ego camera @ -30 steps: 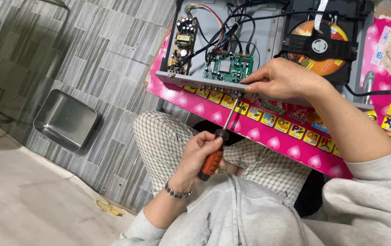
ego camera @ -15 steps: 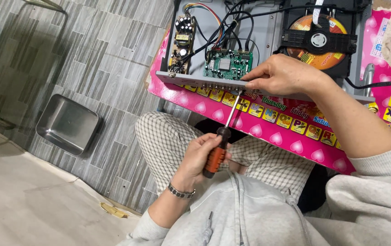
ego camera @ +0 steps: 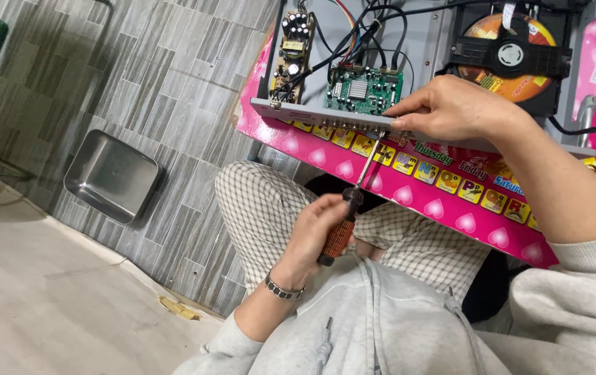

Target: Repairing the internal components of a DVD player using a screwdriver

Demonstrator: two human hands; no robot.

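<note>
My left hand (ego camera: 319, 232) clamped the screwdriver (ego camera: 348, 217); my right hand (ego camera: 450, 107) pinched the grey chassis (ego camera: 325, 118) edge above it.

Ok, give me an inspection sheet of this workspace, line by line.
Surface: pink table with coloured letter tiles.
Job's things: open grey disc player chassis; green circuit board; disc drive.
Clutter: steel tray on the tiled floor.
Hands: left hand grips an orange-handled screwdriver, tip at the chassis panel; right hand steadies that panel.
Cables: black and coloured wires inside the chassis.
Surroundings: grey tiled floor; checked trousers.
</note>
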